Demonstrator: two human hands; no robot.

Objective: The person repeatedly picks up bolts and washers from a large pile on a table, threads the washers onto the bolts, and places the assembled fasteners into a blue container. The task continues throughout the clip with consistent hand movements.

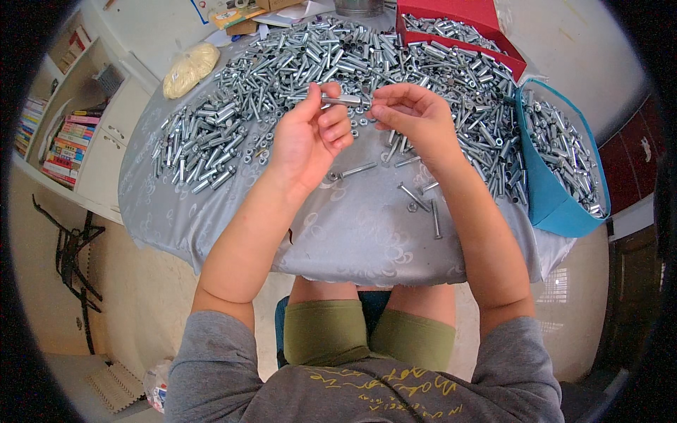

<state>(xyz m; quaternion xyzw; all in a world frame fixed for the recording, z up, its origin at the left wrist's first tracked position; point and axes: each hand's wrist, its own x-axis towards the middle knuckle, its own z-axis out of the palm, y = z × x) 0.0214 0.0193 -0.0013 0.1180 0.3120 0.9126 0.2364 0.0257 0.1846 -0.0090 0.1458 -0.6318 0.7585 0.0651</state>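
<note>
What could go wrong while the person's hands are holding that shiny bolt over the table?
The bolt is pinched only by the fingertips of the left hand and right hand, so it might slip and vanish into the big pile of bolts beneath. A few loose bolts lie near the table edge and could roll onto the person's lap or the floor. The blue bin hangs over the edge and may tip.

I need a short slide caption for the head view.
Left hand and right hand hold one bolt above a heap of bolts.
</note>
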